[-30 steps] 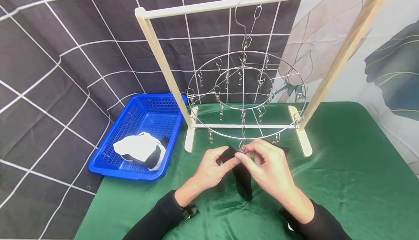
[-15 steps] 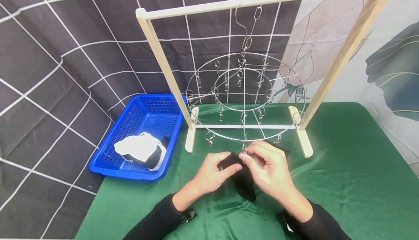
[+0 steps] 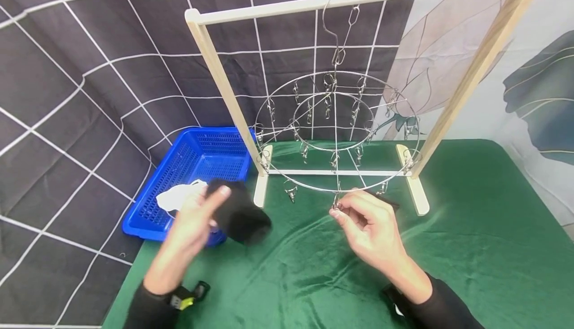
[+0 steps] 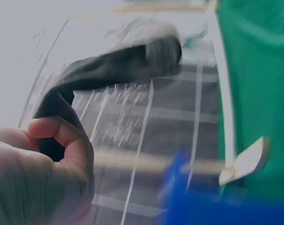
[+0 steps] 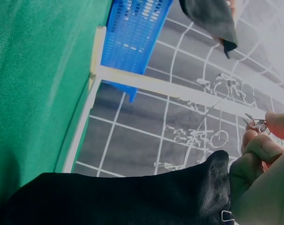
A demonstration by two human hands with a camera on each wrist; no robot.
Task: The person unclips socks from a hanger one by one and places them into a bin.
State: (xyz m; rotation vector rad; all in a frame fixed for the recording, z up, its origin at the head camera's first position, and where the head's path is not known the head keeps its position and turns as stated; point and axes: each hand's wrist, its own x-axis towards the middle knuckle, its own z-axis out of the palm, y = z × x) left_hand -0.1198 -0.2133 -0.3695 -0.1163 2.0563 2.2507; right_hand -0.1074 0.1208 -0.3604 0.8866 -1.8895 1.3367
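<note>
My left hand grips a black sock between thumb and fingers, over the front of the blue basket. Its ribbed cuff sticks out in the left wrist view. At the near edge of the round wire hanger, my right hand pinches a small metal clip; nothing shows in the clip's jaws. A second piece of black cloth shows behind the right hand. In the right wrist view this black cloth stretches close along the hand, with a metal clip at its end.
The blue basket stands at the left with a white cloth in it. The hanger hangs from a wooden frame and carries several dangling clips. A green cloth covers the table.
My left hand has pulled the black sock away from the clip and swung left to the basket. The right hand stays at the clip, nearly in place.
</note>
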